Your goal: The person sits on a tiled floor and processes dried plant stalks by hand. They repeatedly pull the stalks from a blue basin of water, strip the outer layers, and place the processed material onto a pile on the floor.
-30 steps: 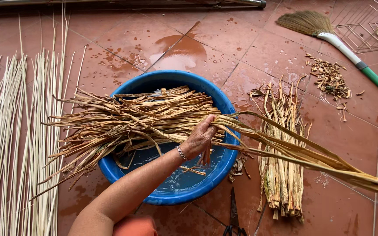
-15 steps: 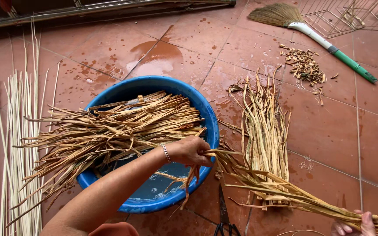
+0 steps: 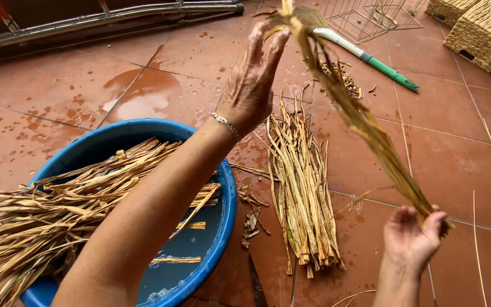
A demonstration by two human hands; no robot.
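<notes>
The right hand (image 3: 411, 239) has its grip closed on the lower end of a wet reed strand (image 3: 365, 122). Up from there, the left hand (image 3: 252, 79) pinches its top end. Left of both grips lies a reed bundle (image 3: 302, 187) on the floor, then a blue basin (image 3: 217, 233).

You are looking down at a terracotta tiled floor (image 3: 461, 165), which is glistening with wet patches and a puddle (image 3: 143, 102) at far left. A metal rail (image 3: 115, 20) is running along the far edge, while a wire rack (image 3: 379, 20) and woven baskets (image 3: 481, 31) are sitting at far right.
</notes>
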